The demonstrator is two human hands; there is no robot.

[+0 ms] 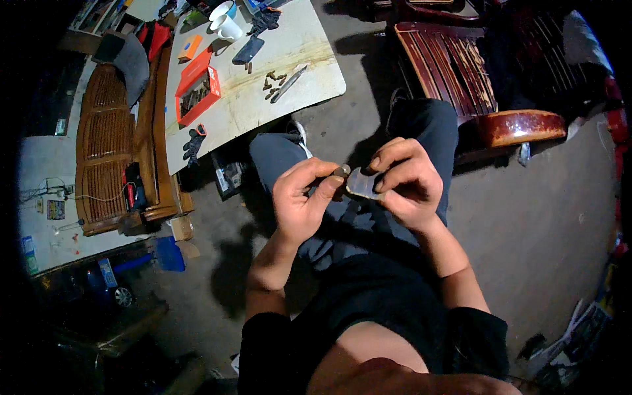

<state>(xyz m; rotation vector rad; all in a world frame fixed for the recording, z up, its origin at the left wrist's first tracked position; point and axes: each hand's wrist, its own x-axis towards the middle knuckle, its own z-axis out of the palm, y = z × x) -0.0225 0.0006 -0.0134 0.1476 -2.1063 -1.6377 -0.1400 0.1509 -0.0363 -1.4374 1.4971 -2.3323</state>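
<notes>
My left hand (302, 196) pinches a small dark cylindrical piece (342, 170) between thumb and forefinger, its round end showing pale. Close beside it, my right hand (409, 179) grips a thin greyish flat piece with a rounded edge (361, 185); its exact kind is unclear. The two pieces are nearly touching or touching; I cannot tell which. Both hands are above my lap. Ahead on the white table, several small brown cylinders (272, 80) lie beside a utility knife (289, 83). An open orange-red box (212, 99) holds many similar dark pieces.
The white table (299, 39) also bears white cups (226, 28), a dark flat case (249, 50), a small orange box (190, 47) and a dark glove (193, 146). A slatted wooden chair (447, 66) stands at far right. Wooden louvred panels (105, 151) lean at left.
</notes>
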